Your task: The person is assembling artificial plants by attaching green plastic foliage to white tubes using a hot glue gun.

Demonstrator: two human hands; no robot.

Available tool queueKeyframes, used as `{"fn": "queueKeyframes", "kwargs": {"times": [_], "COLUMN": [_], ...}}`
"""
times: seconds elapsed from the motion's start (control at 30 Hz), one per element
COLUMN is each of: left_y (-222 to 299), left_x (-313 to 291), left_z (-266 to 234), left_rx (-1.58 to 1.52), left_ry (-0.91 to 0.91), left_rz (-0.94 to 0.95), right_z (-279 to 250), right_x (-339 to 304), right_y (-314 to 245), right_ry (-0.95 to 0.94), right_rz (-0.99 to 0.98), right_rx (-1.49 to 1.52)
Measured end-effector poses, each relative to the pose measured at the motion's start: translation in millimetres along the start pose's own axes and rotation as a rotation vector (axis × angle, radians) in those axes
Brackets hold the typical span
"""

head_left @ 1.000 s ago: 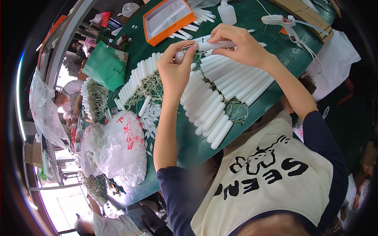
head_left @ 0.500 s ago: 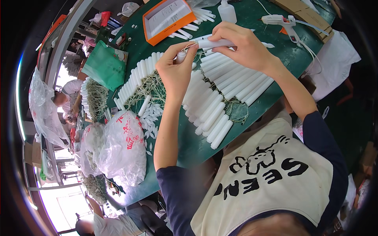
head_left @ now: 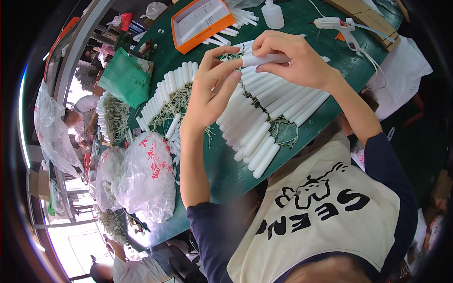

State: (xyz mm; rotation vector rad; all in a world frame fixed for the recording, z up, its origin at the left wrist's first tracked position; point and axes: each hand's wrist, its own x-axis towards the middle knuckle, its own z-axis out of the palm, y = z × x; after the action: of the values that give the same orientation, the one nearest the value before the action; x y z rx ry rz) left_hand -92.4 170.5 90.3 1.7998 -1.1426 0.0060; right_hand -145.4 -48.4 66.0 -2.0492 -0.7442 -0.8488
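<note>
My right hand (head_left: 299,59) grips a smooth white tube (head_left: 264,60) between thumb and fingers, holding it roughly level over the table. Beside its left end is my left hand (head_left: 207,92), fingers apart, with the index fingertip against the tube's end. I see nothing held in the left hand. Below the hands lie rows of similar white tubes (head_left: 288,96), with thin pale wires (head_left: 284,134) tangled around them. Another row of tubes (head_left: 163,89) with a mass of wires lies left of my left hand.
A glue gun (head_left: 344,30) lies far right, its cord hanging off the edge. An orange open box (head_left: 191,45) and a white bottle (head_left: 272,16) stand at the back. Left are a green bag (head_left: 125,78) and a clear plastic bag (head_left: 146,184). Other people sit beyond.
My left hand has let go of the small white piece and wires it pinched, and its fingers have spread. It has shifted slightly left and down. The right hand still holds the tube.
</note>
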Motion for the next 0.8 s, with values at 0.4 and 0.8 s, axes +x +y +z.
{"fn": "queueKeyframes", "kwargs": {"times": [0.4, 0.8], "left_y": [11.9, 9.5], "left_x": [-2.7, -1.9], "left_z": [6.2, 9.7], "left_rx": [0.077, 0.277], "left_ry": [0.151, 0.345], "left_rz": [-0.019, 0.170], "right_z": [3.3, 2.8], "right_x": [1.2, -1.9], "right_y": [4.9, 10.5], "right_ry": [-0.103, -0.036], "right_rz": [0.208, 0.135], "right_rx": [0.238, 0.161]}}
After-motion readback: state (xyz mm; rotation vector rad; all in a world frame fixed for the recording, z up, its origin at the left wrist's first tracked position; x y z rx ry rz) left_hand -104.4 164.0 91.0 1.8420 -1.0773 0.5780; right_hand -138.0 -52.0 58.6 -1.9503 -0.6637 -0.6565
